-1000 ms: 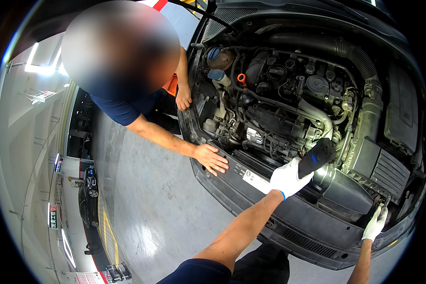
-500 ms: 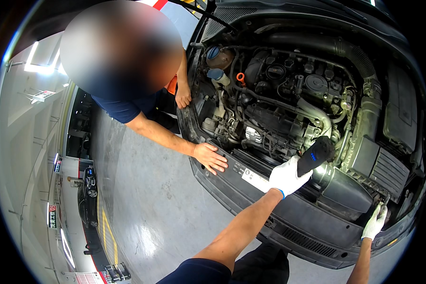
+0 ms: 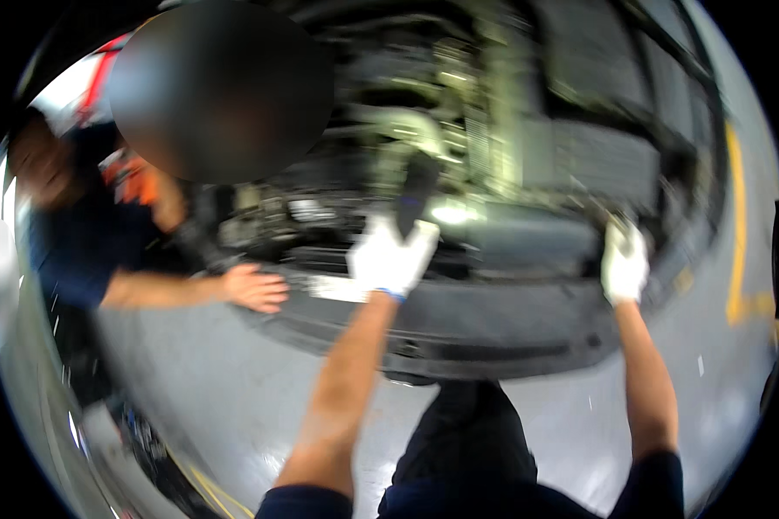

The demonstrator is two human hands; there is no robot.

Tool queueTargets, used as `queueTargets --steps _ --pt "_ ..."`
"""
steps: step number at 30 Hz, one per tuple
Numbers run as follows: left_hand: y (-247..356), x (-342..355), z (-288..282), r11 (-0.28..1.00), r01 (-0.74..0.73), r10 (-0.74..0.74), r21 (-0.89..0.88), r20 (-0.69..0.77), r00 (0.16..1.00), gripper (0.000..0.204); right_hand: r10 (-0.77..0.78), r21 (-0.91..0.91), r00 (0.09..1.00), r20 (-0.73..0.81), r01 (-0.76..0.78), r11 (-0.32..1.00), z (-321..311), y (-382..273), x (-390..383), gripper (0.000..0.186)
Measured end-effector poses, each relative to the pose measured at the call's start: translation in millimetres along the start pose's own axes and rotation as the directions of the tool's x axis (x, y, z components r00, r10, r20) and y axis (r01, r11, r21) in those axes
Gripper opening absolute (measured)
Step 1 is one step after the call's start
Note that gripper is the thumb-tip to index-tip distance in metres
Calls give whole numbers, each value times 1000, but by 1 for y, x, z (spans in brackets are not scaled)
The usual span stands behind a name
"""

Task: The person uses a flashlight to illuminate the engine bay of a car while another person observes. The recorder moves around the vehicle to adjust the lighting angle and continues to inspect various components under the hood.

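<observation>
In my white-gloved left hand (image 3: pixel 394 253) I grip a black work light (image 3: pixel 418 192) above the engine bay's front edge. Its beam falls on a dark, rounded plastic duct (image 3: pixel 528 238) to its right. Farther right, my right hand (image 3: pixel 625 259), also gloved in white, is at the bay's front right corner with its fingers closed. Something small and dark shows at the fingertips, too blurred to name. Between the hands and my body runs the black front panel (image 3: pixel 511 311). The whole picture is smeared by motion.
At left, a co-worker in dark blue rests a bare hand (image 3: pixel 255 288) on the panel's left end. The black air filter box (image 3: pixel 606 160) lies beyond my right hand. A yellow line (image 3: pixel 736 225) marks the grey floor (image 3: pixel 701 372) at right.
The view has swung right, so the car and co-worker appear farther left. My left hand still holds the work light, and my right hand stays at the front right corner.
</observation>
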State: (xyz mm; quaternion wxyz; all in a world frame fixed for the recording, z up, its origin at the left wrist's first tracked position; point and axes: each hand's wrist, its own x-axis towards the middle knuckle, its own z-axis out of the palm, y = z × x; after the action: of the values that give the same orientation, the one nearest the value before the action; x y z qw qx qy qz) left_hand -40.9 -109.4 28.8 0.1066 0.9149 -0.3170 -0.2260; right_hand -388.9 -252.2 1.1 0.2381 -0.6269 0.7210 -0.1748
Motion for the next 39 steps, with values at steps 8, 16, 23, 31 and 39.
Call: queueTargets --steps 8,16,23,31,39 --pt "-6 2 36 960 -269 247 -72 -231 941 70 194 810 972 -135 -4 586 -37 63 -7 30" --pt "-21 3 37 965 -242 261 100 -300 918 80 788 723 600 -139 -482 495 -60 257 -229 24" --pt "-35 10 36 944 -291 328 155 -350 877 91 618 -251 -94 780 -952 172 114 390 -404 22" --pt "-34 7 33 962 -264 271 67 -334 903 102 532 -503 22 847 -295 813 166 306 -429 25" --pt "-19 -1 30 961 -273 273 36 -255 928 80 60 -89 496 866 36 995 -45 159 -390 38"
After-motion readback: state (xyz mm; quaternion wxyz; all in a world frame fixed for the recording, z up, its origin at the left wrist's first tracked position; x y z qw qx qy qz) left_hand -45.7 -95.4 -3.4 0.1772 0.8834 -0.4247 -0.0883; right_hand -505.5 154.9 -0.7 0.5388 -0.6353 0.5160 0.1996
